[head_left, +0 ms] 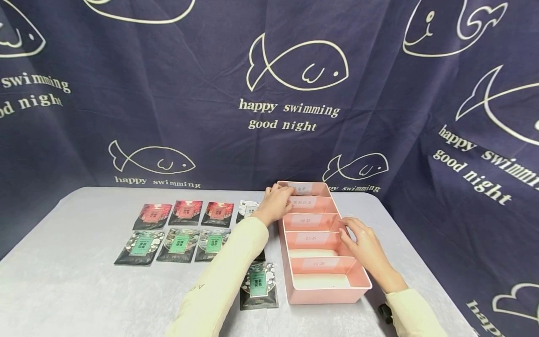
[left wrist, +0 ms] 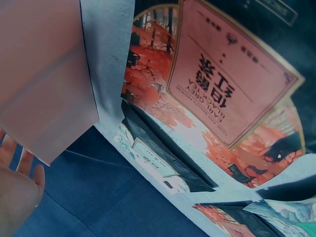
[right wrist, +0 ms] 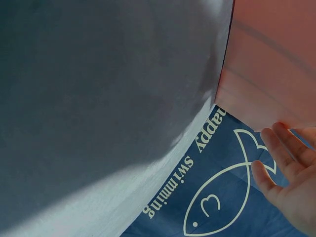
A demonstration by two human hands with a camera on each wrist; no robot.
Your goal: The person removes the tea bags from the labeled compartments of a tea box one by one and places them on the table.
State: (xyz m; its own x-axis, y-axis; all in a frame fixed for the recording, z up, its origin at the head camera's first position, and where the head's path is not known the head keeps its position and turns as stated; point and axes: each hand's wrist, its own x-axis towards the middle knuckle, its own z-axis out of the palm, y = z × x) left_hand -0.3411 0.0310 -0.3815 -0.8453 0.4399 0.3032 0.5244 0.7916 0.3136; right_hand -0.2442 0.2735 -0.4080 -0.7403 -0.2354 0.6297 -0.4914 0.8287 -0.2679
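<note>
A long pink box (head_left: 328,296) with several labelled compartments stands at the right part of the table. My left hand (head_left: 274,203) reaches over its far left rim, fingertips at the back compartments; the left wrist view shows the fingers past the box edge and the thumb apart. My right hand (head_left: 365,243) is at the right rim, fingertips touching the edge near the middle dividers. Its thumb stands away from the box wall in the right wrist view. Neither hand shows a packet in it. A red Earl Grey tea packet (left wrist: 222,79) lies below the left wrist.
Left of the box lie red tea packets (head_left: 185,213) in the back row, with green-labelled packets (head_left: 178,244) in front. A white-topped packet (head_left: 246,209) is partly behind my left arm. Another green-labelled packet (head_left: 258,285) lies beside the box. A dark printed curtain (head_left: 219,93) hangs behind.
</note>
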